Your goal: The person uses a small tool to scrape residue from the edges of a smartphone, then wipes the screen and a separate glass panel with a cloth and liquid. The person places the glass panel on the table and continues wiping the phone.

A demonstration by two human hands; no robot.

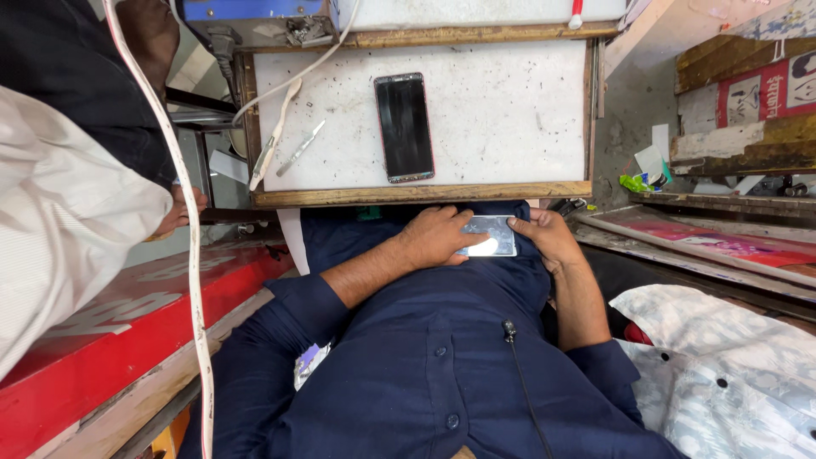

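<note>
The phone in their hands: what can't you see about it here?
Head view only:
- Phone: near edge hidden under left hand; glare washes out its surface.
- Right hand: fingertips hidden behind the phone.
- Second phone on the tray: screen dark.

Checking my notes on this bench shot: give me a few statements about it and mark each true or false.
1. Both hands hold a small silvery phone. True: left hand and right hand grip it from either side.
2. A dark phone lies on the white board. True.
3. The dark phone lies in the person's lap. False: it lies on the board, apart from the hands.
4. Metal tweezers lie right of the dark phone. False: they lie left of it.
5. The person wears a red shirt. False: it is dark blue.
</note>
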